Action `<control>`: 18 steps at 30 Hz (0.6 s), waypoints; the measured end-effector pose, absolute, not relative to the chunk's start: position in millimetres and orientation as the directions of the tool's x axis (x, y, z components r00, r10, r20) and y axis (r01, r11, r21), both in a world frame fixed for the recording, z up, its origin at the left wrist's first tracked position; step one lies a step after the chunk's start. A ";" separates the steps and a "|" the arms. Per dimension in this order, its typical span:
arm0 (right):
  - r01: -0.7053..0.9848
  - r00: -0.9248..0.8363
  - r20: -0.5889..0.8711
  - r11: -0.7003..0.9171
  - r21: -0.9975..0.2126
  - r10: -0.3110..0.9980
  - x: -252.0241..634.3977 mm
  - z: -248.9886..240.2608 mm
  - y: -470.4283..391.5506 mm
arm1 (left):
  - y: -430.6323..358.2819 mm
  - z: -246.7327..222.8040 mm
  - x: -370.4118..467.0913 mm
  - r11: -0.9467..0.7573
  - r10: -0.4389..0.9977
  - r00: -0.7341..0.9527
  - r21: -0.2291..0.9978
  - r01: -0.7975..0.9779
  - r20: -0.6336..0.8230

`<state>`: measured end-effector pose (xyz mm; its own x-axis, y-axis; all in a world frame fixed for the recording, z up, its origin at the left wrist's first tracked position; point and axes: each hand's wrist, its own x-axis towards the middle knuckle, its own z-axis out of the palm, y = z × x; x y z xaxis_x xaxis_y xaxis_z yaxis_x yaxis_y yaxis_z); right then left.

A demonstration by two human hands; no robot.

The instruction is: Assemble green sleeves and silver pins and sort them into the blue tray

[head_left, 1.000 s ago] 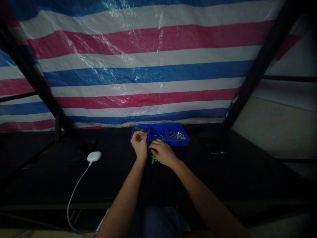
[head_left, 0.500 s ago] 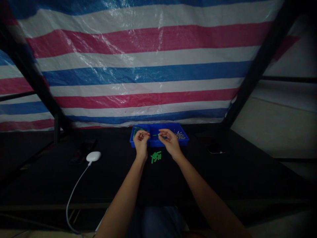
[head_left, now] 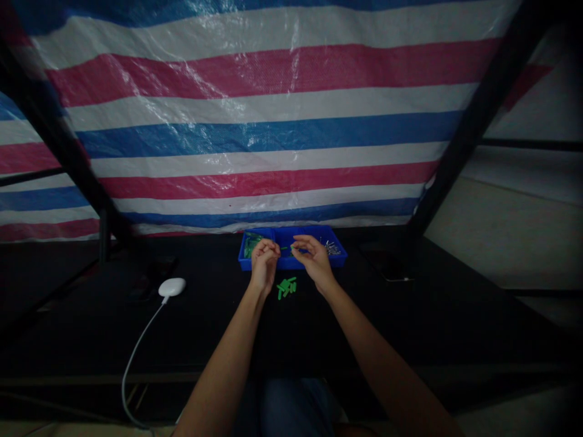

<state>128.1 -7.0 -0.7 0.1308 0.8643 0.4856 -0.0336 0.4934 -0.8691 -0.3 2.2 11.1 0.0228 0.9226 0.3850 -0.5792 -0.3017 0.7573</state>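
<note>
The right hand (head_left: 315, 260) pinched a green piece (head_left: 292, 246) by the blue tray (head_left: 288, 263); whether the left hand (head_left: 265, 261) gripped anything was unclear.

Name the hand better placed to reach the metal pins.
Likely the right hand: it is beside the pins, while the left hand is nearer the other end of the tray.

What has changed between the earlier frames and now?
The right hand has moved forward and rightward, off the loose green pieces on the table, leaving more of them in view. The left hand has shifted slightly right. Whether either grips a piece is too small to tell. The blue tray and white case stayed put.
</note>
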 end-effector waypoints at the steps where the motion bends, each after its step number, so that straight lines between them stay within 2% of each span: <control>1: -0.033 0.125 0.493 0.501 -0.865 0.861 127.9 -1.1 -6.8 | 2.3 10.6 -0.4 -0.298 0.920 0.035 0.756 -0.583 0.390; 8: -0.037 0.103 0.528 0.534 -0.845 0.843 128.5 -6.1 -1.9 | 2.2 9.5 0.0 -0.278 0.913 0.080 0.752 -0.597 0.401; 18: -0.073 0.122 0.475 0.486 -0.871 0.871 128.0 -3.2 -3.4 | -0.8 10.8 0.7 -0.261 0.901 0.132 0.761 -0.594 0.412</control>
